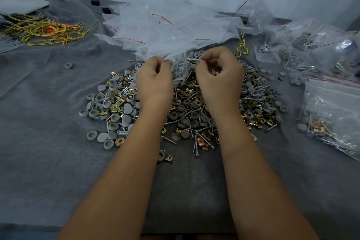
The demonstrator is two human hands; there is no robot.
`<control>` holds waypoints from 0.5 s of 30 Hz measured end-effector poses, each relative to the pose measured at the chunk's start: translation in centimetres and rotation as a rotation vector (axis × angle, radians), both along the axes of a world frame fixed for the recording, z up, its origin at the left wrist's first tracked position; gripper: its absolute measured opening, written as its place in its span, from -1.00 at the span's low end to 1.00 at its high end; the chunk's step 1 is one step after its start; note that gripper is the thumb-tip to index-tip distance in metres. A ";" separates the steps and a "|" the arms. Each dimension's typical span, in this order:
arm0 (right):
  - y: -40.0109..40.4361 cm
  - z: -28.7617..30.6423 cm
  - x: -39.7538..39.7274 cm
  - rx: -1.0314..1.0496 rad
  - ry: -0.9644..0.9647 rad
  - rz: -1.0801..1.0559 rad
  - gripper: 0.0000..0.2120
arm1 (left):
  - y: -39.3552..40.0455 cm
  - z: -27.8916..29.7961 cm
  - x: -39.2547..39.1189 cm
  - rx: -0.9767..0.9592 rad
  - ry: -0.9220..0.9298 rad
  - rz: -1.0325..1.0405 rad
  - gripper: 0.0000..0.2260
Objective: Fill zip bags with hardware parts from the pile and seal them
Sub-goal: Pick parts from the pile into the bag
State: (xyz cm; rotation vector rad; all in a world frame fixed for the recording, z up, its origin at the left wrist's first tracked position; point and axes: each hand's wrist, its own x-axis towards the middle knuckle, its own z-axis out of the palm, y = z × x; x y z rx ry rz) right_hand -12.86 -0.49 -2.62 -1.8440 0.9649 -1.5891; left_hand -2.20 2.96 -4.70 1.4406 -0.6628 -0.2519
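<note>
- Two bare forearms reach forward from the near edge over a grey cloth-covered surface [39,142].
- Left hand [153,78] has its fingers curled, pinching the mouth edge of a small clear zip bag [180,68] that hangs over the pile [187,111].
- Right hand [219,76] is curled too, pinching a screw [193,59] at the bag's mouth, with what look like more parts cupped in the palm.
- Screws already show through the bag's film.
- The pile lies under both hands: grey caps, brass-coloured clips and screws mixed together.
- Empty bags [171,31] with red strips sit in a loose heap just beyond the hands; filled bags [335,115] lie to the right.
- Yellow ties [44,29] lie far left, well apart from the work.
- Handling, as I judge it: the bag is thin, limp and slippery, so it is best held at the stiffer zip strip, one lip only, to keep the mouth open.
- Screw points could snag or pierce the film; feeding them head first seems safer.
- Caps are light and may roll; clips have sharp-looking edges.
</note>
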 end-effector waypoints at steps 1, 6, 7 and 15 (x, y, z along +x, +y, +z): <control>0.0 0.0 0.0 -0.020 -0.020 0.028 -0.87 | 0.0 0.0 0.0 0.002 -0.005 -0.003 -0.84; -0.2 -0.9 0.7 -0.219 0.251 -0.042 -0.96 | 0.1 0.1 -0.2 -0.010 -0.036 -0.019 -0.85; -0.3 -1.1 0.7 -0.236 0.290 -0.060 -0.97 | 0.1 0.1 -0.2 -0.017 -0.046 -0.030 -0.85; -1.1 -1.6 0.8 -0.148 0.444 -0.057 -0.91 | 0.3 0.0 -0.5 -0.006 -0.129 -0.160 -0.86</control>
